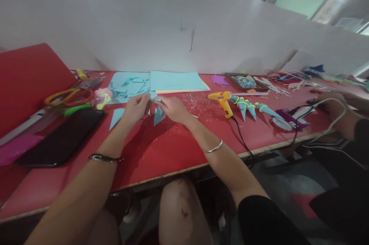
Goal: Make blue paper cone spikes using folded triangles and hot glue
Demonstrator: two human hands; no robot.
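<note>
Between my two hands is a small piece of light blue paper [153,98], pinched from both sides above the red table. My left hand [137,107] has its fingers closed on the paper's left part. The fingertips of my right hand [173,107] grip its right part. Just below my right hand lies a folded blue paper piece [158,116]. Another blue paper piece [116,118] rests partly behind my left hand. Beyond my hands, many cut blue paper pieces [131,86] lie on a blue sheet, next to a stack of larger blue sheets [175,81].
A yellow glue gun [221,101] lies right, its black cord crossing the table edge. Blue paper cones [250,110] with yellow trim sit beyond it. Scissors [65,97] and a black phone-like slab [63,137] are left. Another person's hand [331,106] is far right.
</note>
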